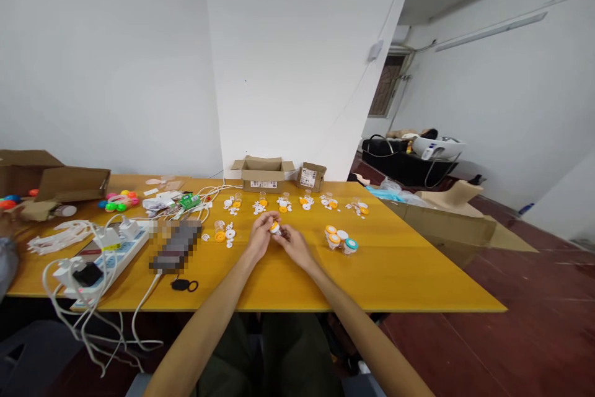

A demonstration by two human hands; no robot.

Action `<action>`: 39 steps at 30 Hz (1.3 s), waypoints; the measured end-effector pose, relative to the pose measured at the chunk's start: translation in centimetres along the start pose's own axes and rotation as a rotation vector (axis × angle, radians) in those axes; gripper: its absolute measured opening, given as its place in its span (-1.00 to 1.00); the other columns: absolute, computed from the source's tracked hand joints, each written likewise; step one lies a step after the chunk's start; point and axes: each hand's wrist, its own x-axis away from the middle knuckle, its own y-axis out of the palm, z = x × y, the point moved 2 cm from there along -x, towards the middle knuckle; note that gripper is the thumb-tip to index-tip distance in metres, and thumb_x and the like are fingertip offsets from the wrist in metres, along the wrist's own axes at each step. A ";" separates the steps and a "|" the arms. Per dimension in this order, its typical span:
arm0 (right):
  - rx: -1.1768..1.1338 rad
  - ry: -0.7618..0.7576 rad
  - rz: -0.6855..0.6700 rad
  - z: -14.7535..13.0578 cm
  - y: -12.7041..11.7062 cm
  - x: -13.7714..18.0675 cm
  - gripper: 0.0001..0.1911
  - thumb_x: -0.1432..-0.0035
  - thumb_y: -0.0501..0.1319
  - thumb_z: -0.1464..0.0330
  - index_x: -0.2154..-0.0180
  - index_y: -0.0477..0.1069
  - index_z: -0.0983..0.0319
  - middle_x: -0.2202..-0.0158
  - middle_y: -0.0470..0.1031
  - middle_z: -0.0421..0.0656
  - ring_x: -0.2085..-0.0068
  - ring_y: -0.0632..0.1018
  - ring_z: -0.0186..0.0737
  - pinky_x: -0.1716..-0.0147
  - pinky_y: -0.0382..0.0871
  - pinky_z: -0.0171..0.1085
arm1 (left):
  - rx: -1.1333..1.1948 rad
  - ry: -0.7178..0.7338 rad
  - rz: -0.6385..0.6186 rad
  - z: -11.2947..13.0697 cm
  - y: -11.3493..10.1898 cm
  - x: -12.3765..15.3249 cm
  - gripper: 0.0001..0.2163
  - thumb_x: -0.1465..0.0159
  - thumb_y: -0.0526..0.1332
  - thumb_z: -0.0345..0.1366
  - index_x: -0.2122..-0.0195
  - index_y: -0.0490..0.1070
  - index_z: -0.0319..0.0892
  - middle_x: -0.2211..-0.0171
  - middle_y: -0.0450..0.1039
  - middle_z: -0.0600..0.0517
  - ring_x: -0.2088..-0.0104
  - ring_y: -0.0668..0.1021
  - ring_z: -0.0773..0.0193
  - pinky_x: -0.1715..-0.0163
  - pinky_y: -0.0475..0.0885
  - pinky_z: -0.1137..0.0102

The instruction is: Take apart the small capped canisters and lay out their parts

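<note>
My left hand [259,236] is closed around a small jar [274,228] with an orange-and-white lid, above the middle of the table. The fingers of my right hand [294,246] close on the same jar from the other side; its lower part is hidden by my fingers. To the right stands a cluster of several small clear jars [334,239] with orange, white and teal lids. Beyond my hands, clear cups, orange rings [283,208] and white discs lie in small groups along the table. Another such group, with an orange ring [220,236], lies left of my left hand.
An open cardboard box [263,173] and a smaller box [311,177] stand at the back. Left are a power strip [121,261] with tangled cables, a blurred-out dark device [177,247], a key fob [180,285] and colourful balls [119,200]. Another person's sleeve [6,261] shows far left.
</note>
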 end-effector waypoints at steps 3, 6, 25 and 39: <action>-0.186 0.063 -0.007 0.2 -0.7 -0.3 -0.73 -0.01 0.25 0.12 0.37 0.42 0.20 0.45 0.49 -0.23 0.42 0.49 -0.23 0.40 0.38 -0.27 | -0.150 0.028 -0.056 0.4 0.0 0.1 -0.77 -0.13 0.30 -0.12 0.30 0.55 -0.15 0.23 0.58 -0.05 0.11 0.55 0.13 0.07 0.41 0.30; -0.279 0.105 0.009 0.2 -1.3 -0.1 -0.67 0.02 0.25 0.06 0.38 0.43 0.19 0.51 0.44 -0.25 0.46 0.47 -0.25 0.48 0.37 -0.29 | -0.360 0.046 -0.136 0.5 0.0 0.1 -0.75 -0.11 0.31 -0.11 0.27 0.57 -0.14 0.24 0.59 -0.03 0.16 0.55 0.13 0.08 0.41 0.30; -0.194 0.045 0.098 0.7 -0.5 -0.2 -0.72 -0.03 0.25 0.10 0.37 0.41 0.18 0.44 0.50 -0.20 0.45 0.51 -0.22 0.40 0.43 -0.23 | -0.777 0.186 -0.050 0.5 -0.3 0.4 -0.61 -0.27 0.02 0.06 0.51 0.32 -0.13 0.59 0.38 0.11 0.49 0.44 0.27 0.38 0.34 0.40; -0.155 0.024 0.040 0.2 0.0 -0.1 -0.74 -0.09 0.19 0.11 0.35 0.38 0.17 0.44 0.48 -0.21 0.45 0.48 -0.24 0.38 0.43 -0.23 | -0.824 0.194 0.033 0.2 -0.6 0.3 -0.60 -0.31 -0.03 0.06 0.53 0.26 -0.08 0.58 0.39 0.07 0.46 0.49 0.20 0.35 0.36 0.34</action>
